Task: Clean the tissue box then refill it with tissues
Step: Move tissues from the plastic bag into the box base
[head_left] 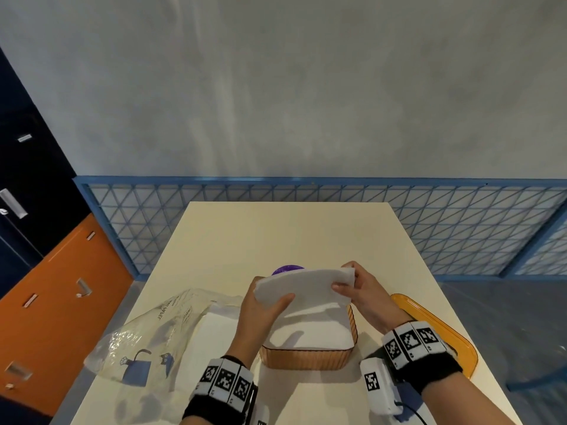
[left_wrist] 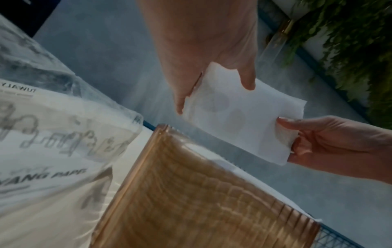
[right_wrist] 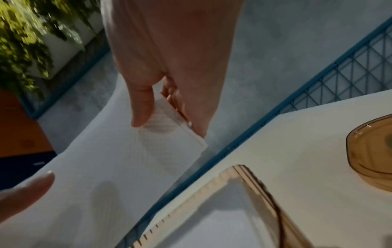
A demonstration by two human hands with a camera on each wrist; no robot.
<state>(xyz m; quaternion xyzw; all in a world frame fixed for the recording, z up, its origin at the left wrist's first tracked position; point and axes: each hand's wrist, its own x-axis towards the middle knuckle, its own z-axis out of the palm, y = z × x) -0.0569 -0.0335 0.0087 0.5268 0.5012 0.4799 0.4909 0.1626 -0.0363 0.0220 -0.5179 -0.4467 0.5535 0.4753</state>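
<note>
An amber ribbed tissue box [head_left: 306, 358] stands lidless on the table, filled with white tissues [head_left: 313, 332]. Both hands hold a thin white stack of tissues [head_left: 306, 286] above the box, tilted up toward the far side. My left hand [head_left: 260, 305] grips its left end, thumb on top. My right hand [head_left: 352, 286] pinches the right end. The left wrist view shows the stack [left_wrist: 239, 120] held at both ends over the box [left_wrist: 191, 201]. In the right wrist view, thumb and fingers of my right hand [right_wrist: 169, 114] clamp the stack [right_wrist: 118, 164].
A clear plastic tissue pack [head_left: 159, 326] lies open left of the box. The amber lid [head_left: 438, 329] lies to the right, near the table's right edge. A purple round object [head_left: 288, 269] sits behind the tissues, mostly hidden. The cream table [head_left: 276, 234] extends to the blue mesh fence.
</note>
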